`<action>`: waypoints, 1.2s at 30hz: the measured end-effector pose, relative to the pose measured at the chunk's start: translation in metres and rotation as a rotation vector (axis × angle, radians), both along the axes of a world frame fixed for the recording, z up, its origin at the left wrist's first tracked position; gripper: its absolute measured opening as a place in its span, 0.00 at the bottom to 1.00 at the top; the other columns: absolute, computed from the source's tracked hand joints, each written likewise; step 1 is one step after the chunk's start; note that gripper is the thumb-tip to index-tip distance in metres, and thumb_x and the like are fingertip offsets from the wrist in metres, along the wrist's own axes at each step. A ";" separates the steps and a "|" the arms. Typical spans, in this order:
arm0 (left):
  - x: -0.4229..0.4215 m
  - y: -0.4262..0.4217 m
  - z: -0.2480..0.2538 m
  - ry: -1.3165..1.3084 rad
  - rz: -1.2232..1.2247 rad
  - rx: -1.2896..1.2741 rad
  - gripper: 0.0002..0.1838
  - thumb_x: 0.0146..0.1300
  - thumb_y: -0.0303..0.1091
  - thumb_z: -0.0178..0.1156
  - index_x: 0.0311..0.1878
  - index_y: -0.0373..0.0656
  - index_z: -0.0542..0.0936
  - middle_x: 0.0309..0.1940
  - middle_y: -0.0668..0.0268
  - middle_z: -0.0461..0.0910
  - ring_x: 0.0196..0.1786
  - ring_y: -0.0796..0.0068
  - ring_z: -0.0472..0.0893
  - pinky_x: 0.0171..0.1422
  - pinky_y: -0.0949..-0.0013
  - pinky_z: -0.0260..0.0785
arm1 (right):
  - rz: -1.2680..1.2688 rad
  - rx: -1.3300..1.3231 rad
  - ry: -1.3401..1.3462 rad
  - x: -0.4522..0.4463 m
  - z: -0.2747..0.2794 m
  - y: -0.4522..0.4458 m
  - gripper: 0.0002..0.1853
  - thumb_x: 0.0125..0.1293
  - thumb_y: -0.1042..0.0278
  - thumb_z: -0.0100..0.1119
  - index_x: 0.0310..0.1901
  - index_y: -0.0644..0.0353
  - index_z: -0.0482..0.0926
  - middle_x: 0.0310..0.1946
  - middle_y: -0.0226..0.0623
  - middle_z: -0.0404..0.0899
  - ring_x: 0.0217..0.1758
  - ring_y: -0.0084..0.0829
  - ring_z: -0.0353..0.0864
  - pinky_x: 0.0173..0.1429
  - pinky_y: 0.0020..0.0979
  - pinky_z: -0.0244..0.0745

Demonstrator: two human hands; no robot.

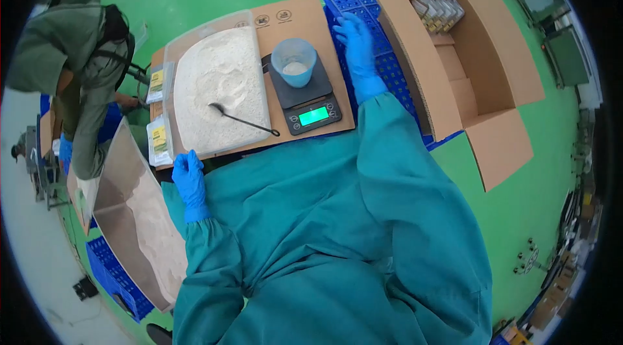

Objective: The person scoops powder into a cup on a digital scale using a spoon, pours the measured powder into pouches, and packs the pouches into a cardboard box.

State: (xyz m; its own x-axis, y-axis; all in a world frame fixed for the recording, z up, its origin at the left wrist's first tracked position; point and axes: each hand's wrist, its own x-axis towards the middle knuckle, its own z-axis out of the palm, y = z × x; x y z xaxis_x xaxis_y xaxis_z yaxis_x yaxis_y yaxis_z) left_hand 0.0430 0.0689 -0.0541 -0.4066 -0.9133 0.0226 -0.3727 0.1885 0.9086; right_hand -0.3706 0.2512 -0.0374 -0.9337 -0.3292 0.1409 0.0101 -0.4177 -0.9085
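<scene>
My left hand [189,179], in a blue glove, is at the near left corner of a clear plastic tub [263,95]. Its fingers are drawn together and nothing shows in them. White powder [224,79] fills the tub, and a black long-handled spoon [243,120] lies on it. My right hand [357,46], also gloved, is raised right of the digital scale [304,95], fingers apart and slightly blurred, holding nothing. On the scale stands a translucent blue cup [294,62] with some white powder inside. The scale's display is lit green; its digits are too small to read.
Labelled packets [158,140] lie left of the tub. An open cardboard box [464,66] holding several packets stands at right, beside blue plastic crates [402,79]. Another powder bin [139,215] sits at lower left. A co-worker [84,66] bends over at far left.
</scene>
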 end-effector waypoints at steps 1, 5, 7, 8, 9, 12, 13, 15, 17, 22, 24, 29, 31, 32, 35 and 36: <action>-0.004 0.006 0.011 -0.026 0.029 -0.005 0.17 0.67 0.39 0.57 0.24 0.41 0.69 0.18 0.72 0.69 0.23 0.85 0.64 0.27 0.75 0.57 | -0.055 0.010 0.055 0.012 0.014 0.004 0.12 0.69 0.67 0.52 0.49 0.63 0.74 0.43 0.35 0.76 0.42 0.24 0.74 0.46 0.24 0.72; -0.002 0.003 0.010 0.026 0.040 -0.004 0.17 0.66 0.39 0.58 0.25 0.39 0.70 0.19 0.70 0.70 0.24 0.84 0.67 0.28 0.75 0.59 | -0.035 0.255 0.238 0.073 0.050 0.021 0.10 0.67 0.64 0.57 0.34 0.64 0.77 0.28 0.32 0.78 0.30 0.20 0.72 0.34 0.25 0.68; -0.002 0.004 0.016 0.050 0.041 -0.004 0.17 0.66 0.39 0.58 0.25 0.39 0.70 0.18 0.71 0.70 0.24 0.84 0.67 0.28 0.75 0.59 | 0.129 0.584 0.325 0.128 0.068 0.031 0.13 0.64 0.62 0.60 0.35 0.66 0.77 0.26 0.34 0.77 0.28 0.21 0.72 0.34 0.26 0.69; -0.001 0.003 0.018 0.057 0.035 -0.018 0.17 0.66 0.39 0.58 0.25 0.39 0.70 0.18 0.71 0.71 0.24 0.84 0.67 0.28 0.75 0.59 | 0.220 0.777 0.366 0.154 0.072 0.032 0.14 0.63 0.61 0.62 0.38 0.66 0.77 0.26 0.36 0.77 0.28 0.23 0.73 0.34 0.26 0.70; 0.000 0.003 0.020 0.071 0.048 -0.015 0.17 0.66 0.39 0.58 0.25 0.39 0.70 0.18 0.71 0.71 0.24 0.84 0.67 0.28 0.75 0.59 | 0.198 0.794 0.501 0.179 0.070 0.029 0.17 0.62 0.59 0.63 0.42 0.67 0.76 0.27 0.38 0.77 0.29 0.27 0.75 0.36 0.29 0.72; 0.004 0.003 0.022 0.130 0.046 0.088 0.16 0.65 0.39 0.59 0.25 0.39 0.71 0.18 0.71 0.71 0.24 0.84 0.67 0.28 0.75 0.60 | 0.266 0.896 0.631 0.220 0.045 0.026 0.25 0.60 0.55 0.64 0.50 0.67 0.73 0.31 0.42 0.78 0.34 0.35 0.78 0.41 0.34 0.74; 0.005 0.003 0.020 0.172 0.033 0.102 0.16 0.65 0.39 0.59 0.25 0.39 0.71 0.18 0.71 0.71 0.24 0.84 0.67 0.28 0.75 0.60 | 0.353 0.977 0.609 0.228 0.039 0.024 0.30 0.59 0.52 0.64 0.55 0.67 0.71 0.34 0.43 0.79 0.37 0.39 0.80 0.44 0.37 0.75; 0.005 0.003 0.024 0.204 0.037 0.138 0.17 0.65 0.40 0.60 0.25 0.39 0.71 0.19 0.70 0.72 0.24 0.84 0.68 0.28 0.76 0.61 | 0.436 0.964 0.477 0.234 0.032 0.017 0.31 0.59 0.52 0.65 0.57 0.65 0.70 0.34 0.42 0.78 0.37 0.36 0.79 0.44 0.36 0.74; 0.008 0.000 0.020 0.233 0.032 0.135 0.17 0.65 0.40 0.60 0.25 0.39 0.71 0.19 0.70 0.72 0.24 0.84 0.68 0.28 0.76 0.61 | 0.519 0.952 0.339 0.244 0.023 0.010 0.33 0.58 0.52 0.65 0.59 0.64 0.68 0.34 0.41 0.78 0.37 0.33 0.79 0.44 0.35 0.74; 0.012 -0.003 0.024 0.256 0.038 0.142 0.16 0.65 0.39 0.59 0.24 0.40 0.71 0.18 0.70 0.72 0.23 0.84 0.68 0.28 0.76 0.60 | 0.304 1.110 0.368 0.283 0.039 -0.004 0.24 0.60 0.62 0.65 0.55 0.66 0.73 0.32 0.39 0.78 0.34 0.25 0.78 0.39 0.27 0.74; 0.012 -0.002 0.028 0.314 0.043 0.169 0.16 0.64 0.38 0.59 0.24 0.39 0.72 0.18 0.70 0.73 0.23 0.84 0.69 0.28 0.76 0.61 | 0.305 1.001 0.362 0.281 0.024 -0.007 0.22 0.61 0.63 0.63 0.53 0.67 0.74 0.33 0.41 0.78 0.33 0.28 0.79 0.39 0.29 0.75; 0.029 -0.013 0.038 0.304 0.155 0.076 0.15 0.63 0.39 0.60 0.27 0.37 0.74 0.20 0.69 0.75 0.25 0.84 0.71 0.31 0.75 0.64 | 0.262 0.388 0.024 0.263 0.007 -0.020 0.16 0.65 0.70 0.57 0.52 0.68 0.75 0.35 0.37 0.79 0.33 0.27 0.80 0.39 0.27 0.78; 0.051 -0.038 0.043 0.286 0.158 -0.003 0.12 0.61 0.38 0.61 0.33 0.38 0.79 0.23 0.66 0.79 0.27 0.79 0.75 0.35 0.72 0.69 | 0.300 0.274 -0.015 0.251 0.013 -0.026 0.14 0.67 0.72 0.55 0.52 0.67 0.75 0.35 0.37 0.80 0.33 0.26 0.80 0.40 0.27 0.79; 0.063 -0.054 0.044 0.286 0.180 -0.010 0.12 0.61 0.38 0.61 0.33 0.38 0.79 0.23 0.66 0.79 0.27 0.79 0.75 0.35 0.72 0.69 | 0.318 0.222 -0.023 0.244 0.014 -0.029 0.13 0.68 0.71 0.54 0.52 0.67 0.75 0.35 0.39 0.80 0.33 0.27 0.81 0.41 0.28 0.80; 0.099 -0.097 0.054 -0.117 0.154 -0.334 0.17 0.54 0.38 0.65 0.46 0.44 0.81 0.43 0.59 0.81 0.42 0.65 0.81 0.46 0.65 0.73 | 0.341 0.217 -0.002 0.234 0.012 -0.040 0.13 0.71 0.67 0.50 0.50 0.67 0.74 0.35 0.41 0.80 0.33 0.29 0.82 0.40 0.29 0.81; 0.109 -0.114 0.047 -0.126 0.172 -0.337 0.17 0.54 0.38 0.65 0.46 0.44 0.81 0.43 0.59 0.81 0.42 0.65 0.81 0.46 0.65 0.73 | 0.342 0.221 -0.012 0.234 0.011 -0.046 0.13 0.72 0.65 0.48 0.49 0.67 0.73 0.34 0.42 0.80 0.33 0.30 0.82 0.39 0.29 0.81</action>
State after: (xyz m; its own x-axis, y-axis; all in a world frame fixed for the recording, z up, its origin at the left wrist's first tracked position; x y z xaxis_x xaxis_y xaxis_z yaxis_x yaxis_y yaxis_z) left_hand 0.1520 -0.0449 -0.0070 -0.2673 -0.9181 0.2926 -0.5296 0.3937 0.7513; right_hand -0.1364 0.2054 -0.0263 -0.7665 -0.6419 0.0217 0.1255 -0.1827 -0.9751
